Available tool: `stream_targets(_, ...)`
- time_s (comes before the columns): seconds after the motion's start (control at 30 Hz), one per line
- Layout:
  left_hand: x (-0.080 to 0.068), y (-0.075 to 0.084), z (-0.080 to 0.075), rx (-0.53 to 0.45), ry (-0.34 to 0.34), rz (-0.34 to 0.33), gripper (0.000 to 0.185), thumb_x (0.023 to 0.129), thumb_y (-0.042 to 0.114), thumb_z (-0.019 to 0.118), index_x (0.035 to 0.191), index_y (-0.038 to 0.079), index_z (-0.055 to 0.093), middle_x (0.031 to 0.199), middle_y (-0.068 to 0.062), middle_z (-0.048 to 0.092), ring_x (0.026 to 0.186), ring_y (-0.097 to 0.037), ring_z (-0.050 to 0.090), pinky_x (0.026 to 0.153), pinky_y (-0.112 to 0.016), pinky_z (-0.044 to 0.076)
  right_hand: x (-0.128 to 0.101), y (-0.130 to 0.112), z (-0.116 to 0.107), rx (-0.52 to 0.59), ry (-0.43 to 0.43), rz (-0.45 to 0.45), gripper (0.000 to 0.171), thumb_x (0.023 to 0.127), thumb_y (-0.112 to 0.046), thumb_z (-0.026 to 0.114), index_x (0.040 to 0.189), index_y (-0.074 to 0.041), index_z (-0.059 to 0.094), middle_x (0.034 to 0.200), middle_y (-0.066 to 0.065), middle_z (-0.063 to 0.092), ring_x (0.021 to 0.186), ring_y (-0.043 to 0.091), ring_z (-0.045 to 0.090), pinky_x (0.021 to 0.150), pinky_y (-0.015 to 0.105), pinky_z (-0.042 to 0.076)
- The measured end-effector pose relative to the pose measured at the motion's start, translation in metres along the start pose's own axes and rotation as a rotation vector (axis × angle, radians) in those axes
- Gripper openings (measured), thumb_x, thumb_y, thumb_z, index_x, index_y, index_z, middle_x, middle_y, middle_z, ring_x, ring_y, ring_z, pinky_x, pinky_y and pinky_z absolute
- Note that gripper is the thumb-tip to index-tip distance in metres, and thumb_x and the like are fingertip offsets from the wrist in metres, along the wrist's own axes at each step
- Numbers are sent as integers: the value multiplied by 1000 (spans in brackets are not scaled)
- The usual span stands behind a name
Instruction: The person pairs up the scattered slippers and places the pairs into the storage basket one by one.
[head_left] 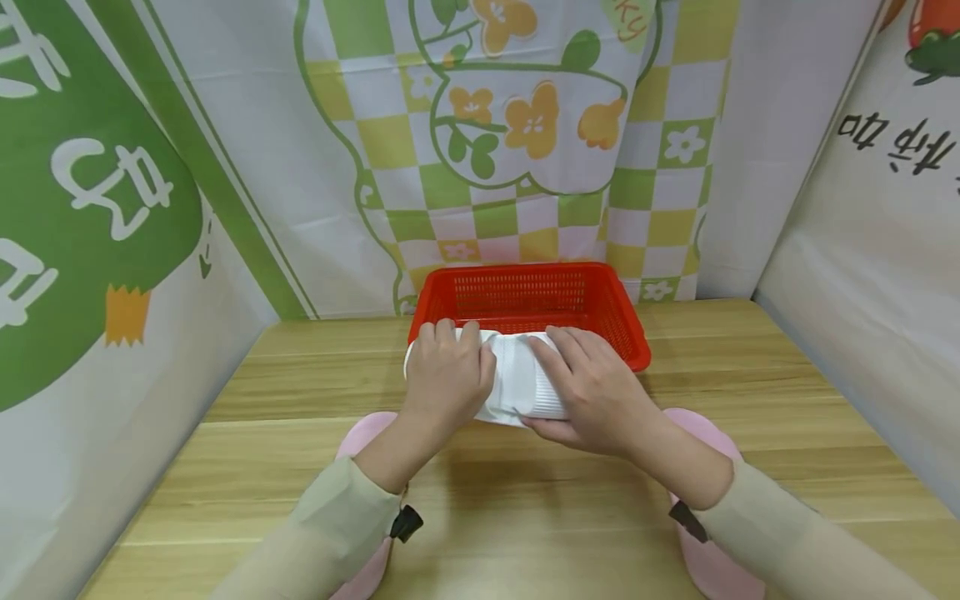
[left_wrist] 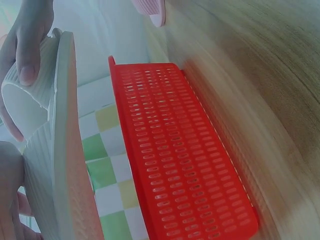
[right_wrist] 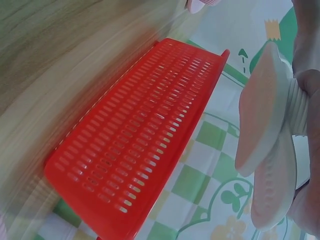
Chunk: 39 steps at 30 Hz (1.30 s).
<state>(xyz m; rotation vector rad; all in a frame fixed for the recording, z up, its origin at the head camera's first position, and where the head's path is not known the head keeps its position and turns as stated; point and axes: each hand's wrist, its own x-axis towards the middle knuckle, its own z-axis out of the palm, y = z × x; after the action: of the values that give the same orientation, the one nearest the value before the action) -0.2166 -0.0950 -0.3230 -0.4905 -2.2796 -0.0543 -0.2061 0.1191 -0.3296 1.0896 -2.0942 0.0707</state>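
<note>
Both hands are holding a pair of white slippers [head_left: 517, 383] just above the wooden table [head_left: 525, 517], at the near edge of the red basket [head_left: 525, 296]. The left hand [head_left: 446, 375] is gripping one end, with its fingers curling over the top. The right hand [head_left: 592, 387] is lying over the other end, with its thumb going underneath. The wrist views are showing the two slippers pressed together, sole against sole. I think one slipper could be sliding out if one hand is loosening its hold, because only the pressure is keeping them together. The basket's near wall could also be catching them.
</note>
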Motion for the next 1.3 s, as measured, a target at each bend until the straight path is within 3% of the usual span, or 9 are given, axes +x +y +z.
stream_targets(0.2, 1, 0, 1, 21, 48, 12, 24, 87, 18, 51, 68, 2, 53, 61, -15, 49, 56, -31, 44, 49, -37, 38, 3, -2, 2, -7, 19, -2, 73, 81, -53, 59, 126, 4, 53, 117, 26, 57, 103, 39, 56, 92, 49, 47)
stream_targets(0.6, 2, 4, 0, 30, 10, -16, 22, 88, 17, 54, 74, 0, 58, 66, -17, 54, 59, -31, 47, 48, -37, 41, 6, -8, 9, -30, 66, 13, 71, 85, -54, 51, 124, 5, 55, 114, 26, 59, 99, 39, 57, 88, 49, 49)
stream_targets(1.3, 5, 9, 2, 78, 20, 38, 26, 89, 21, 54, 77, -2, 60, 66, -16, 55, 59, -30, 49, 54, -38, 39, 7, -10, 12, -37, 52, 35, 75, 81, -53, 62, 127, 5, 55, 117, 26, 59, 104, 39, 57, 92, 48, 48)
